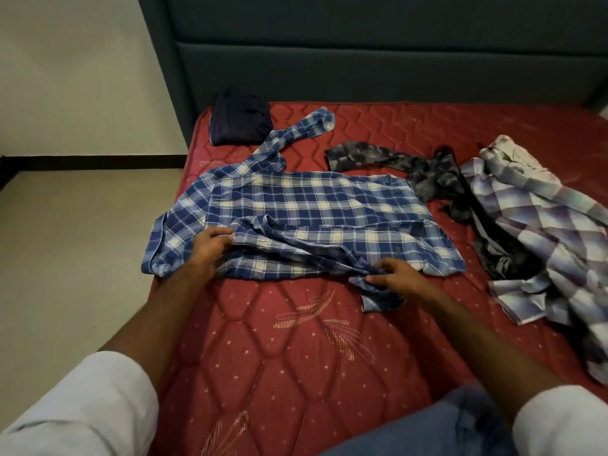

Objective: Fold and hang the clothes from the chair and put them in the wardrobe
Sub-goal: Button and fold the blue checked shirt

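A blue and white plaid shirt (306,212) lies spread flat on the red quilted mattress (289,340), one sleeve stretching toward the headboard. My left hand (210,243) grips the shirt near its left shoulder, where the near sleeve folds across the front. My right hand (394,274) pinches the cuff end of that near sleeve at the shirt's lower edge.
A folded dark navy garment (240,118) sits at the mattress's far left corner. A dark patterned garment (437,179) and a pale purple checked shirt (539,232) lie crumpled to the right. A dark teal headboard (378,57) stands behind; bare floor (75,251) lies left.
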{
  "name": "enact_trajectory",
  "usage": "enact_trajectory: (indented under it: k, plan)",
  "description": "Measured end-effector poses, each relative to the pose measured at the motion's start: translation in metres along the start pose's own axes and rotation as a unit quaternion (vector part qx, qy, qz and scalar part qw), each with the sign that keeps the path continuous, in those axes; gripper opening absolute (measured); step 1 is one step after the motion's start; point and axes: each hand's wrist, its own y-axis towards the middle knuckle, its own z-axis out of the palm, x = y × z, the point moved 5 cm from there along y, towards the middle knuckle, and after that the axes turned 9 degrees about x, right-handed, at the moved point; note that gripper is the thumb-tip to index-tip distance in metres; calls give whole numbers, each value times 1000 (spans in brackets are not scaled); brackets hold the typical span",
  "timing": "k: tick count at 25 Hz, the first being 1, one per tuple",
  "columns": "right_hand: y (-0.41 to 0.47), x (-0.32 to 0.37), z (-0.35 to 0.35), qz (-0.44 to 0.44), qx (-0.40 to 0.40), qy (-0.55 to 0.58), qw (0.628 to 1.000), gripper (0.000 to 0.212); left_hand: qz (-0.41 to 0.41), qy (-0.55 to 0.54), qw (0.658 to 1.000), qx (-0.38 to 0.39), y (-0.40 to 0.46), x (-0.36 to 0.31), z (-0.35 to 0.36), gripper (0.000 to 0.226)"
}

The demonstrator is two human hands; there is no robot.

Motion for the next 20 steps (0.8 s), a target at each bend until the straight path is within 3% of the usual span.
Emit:
enact_trajectory:
  k: [2,4,10,14,20]
  plan:
    - [3,2,-18,25,61,95,993,11,-4,7,1000,-13,3,0,2,30]
    - [4,11,-46,23,68,131,989,20,6,24,999,-37,4,2,0,39]
    - [53,42,-151,3,-7,-104,995,21,5,77,995,-61,17,19,-12,59]
    - [83,31,-156,45,-54,-290,954,19,14,116,991,-60,15,17,-11,55]
    - [83,-3,-175,91,-90,-332,934,17,10,111,992,-63,59,48,-33,47]
